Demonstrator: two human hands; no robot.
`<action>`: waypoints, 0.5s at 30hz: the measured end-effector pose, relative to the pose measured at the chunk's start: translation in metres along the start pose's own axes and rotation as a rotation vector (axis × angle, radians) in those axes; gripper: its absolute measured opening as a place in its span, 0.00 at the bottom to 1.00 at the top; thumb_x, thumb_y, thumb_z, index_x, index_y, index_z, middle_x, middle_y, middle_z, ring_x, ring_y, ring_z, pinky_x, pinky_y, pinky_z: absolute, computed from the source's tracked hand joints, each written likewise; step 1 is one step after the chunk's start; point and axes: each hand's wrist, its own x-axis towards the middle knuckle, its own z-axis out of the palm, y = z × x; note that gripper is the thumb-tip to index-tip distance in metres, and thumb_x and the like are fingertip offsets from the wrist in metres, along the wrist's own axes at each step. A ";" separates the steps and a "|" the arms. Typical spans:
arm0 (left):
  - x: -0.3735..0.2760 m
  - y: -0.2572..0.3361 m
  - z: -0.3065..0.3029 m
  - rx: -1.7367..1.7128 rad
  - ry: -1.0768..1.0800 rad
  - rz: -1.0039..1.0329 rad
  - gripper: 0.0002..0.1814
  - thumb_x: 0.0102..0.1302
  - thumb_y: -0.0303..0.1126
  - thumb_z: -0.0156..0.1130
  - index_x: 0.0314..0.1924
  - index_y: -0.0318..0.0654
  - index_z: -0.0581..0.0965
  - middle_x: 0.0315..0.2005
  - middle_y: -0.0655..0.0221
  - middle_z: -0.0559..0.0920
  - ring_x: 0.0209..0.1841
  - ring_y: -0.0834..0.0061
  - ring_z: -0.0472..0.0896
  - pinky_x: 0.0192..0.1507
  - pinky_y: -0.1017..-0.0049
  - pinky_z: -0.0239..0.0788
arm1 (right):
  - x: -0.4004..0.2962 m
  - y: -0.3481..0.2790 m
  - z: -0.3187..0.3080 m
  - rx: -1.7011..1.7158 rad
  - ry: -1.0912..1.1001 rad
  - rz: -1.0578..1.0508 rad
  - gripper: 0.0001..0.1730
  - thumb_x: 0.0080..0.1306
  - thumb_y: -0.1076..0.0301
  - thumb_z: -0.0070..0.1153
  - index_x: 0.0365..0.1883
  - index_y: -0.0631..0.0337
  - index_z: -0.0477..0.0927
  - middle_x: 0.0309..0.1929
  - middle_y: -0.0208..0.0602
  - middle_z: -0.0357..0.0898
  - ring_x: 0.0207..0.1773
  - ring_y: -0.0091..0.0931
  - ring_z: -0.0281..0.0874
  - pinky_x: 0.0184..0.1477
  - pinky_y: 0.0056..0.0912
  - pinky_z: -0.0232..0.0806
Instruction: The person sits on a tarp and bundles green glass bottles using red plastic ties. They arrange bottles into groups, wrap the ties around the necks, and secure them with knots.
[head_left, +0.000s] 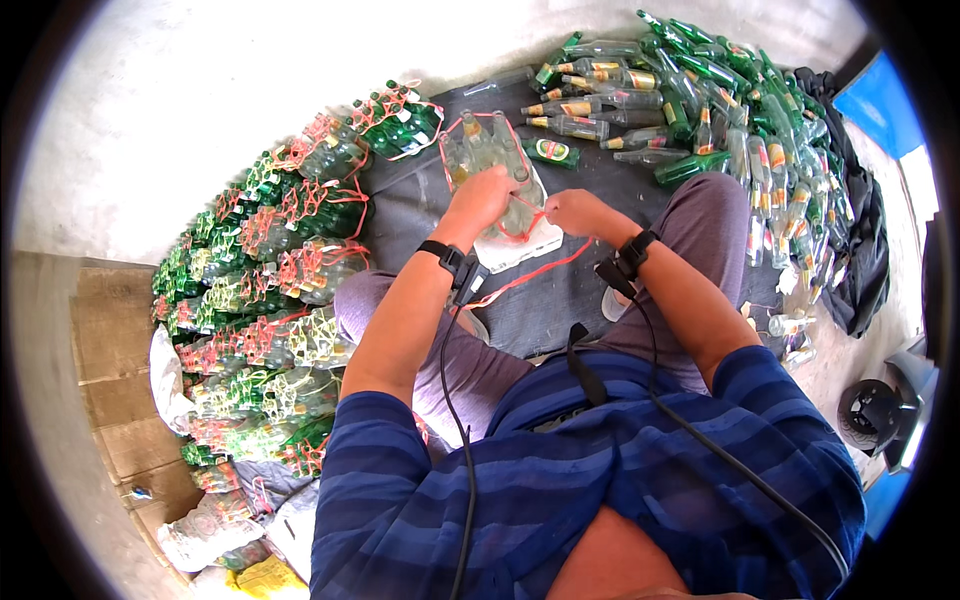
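Several clear glass bottles (480, 142) stand close together on a white block (517, 251) between my knees, with red plastic twine around them. Over the near bottles, my left hand (486, 196) grips the twine near a bottle neck. My right hand (576, 213), just right of the group, pinches the red twine (531, 208) stretched between both hands. A loose length of twine (525, 279) curves below the block towards my left wrist. The fingertips of both hands are partly hidden.
Rows of tied green and clear bottle bundles (300, 217) stand on the left. Loose bottles (645, 97) lie piled at the back and right, one green bottle (553, 152) near the group. A black sheet (405, 199) covers the floor. Cables hang from both wrists.
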 end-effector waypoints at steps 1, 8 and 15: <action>-0.001 0.001 -0.001 -0.015 0.005 -0.005 0.08 0.62 0.28 0.63 0.40 0.44 0.86 0.38 0.60 0.79 0.44 0.55 0.82 0.47 0.60 0.74 | 0.000 -0.001 -0.004 -0.038 0.001 -0.018 0.15 0.66 0.57 0.54 0.36 0.60 0.85 0.37 0.48 0.85 0.42 0.46 0.82 0.46 0.46 0.72; -0.004 0.001 0.002 -0.167 0.090 -0.107 0.07 0.62 0.30 0.64 0.38 0.42 0.86 0.39 0.58 0.81 0.45 0.54 0.82 0.48 0.59 0.74 | 0.021 -0.028 -0.063 0.177 0.123 0.014 0.15 0.63 0.62 0.54 0.33 0.66 0.84 0.33 0.47 0.83 0.38 0.44 0.81 0.43 0.42 0.72; -0.010 0.010 0.010 -0.267 0.290 -0.227 0.10 0.63 0.33 0.66 0.40 0.36 0.81 0.38 0.55 0.82 0.44 0.52 0.82 0.47 0.58 0.74 | 0.072 -0.031 -0.091 0.902 -0.080 0.342 0.09 0.65 0.64 0.56 0.26 0.56 0.80 0.18 0.18 0.60 0.19 0.17 0.50 0.21 0.27 0.43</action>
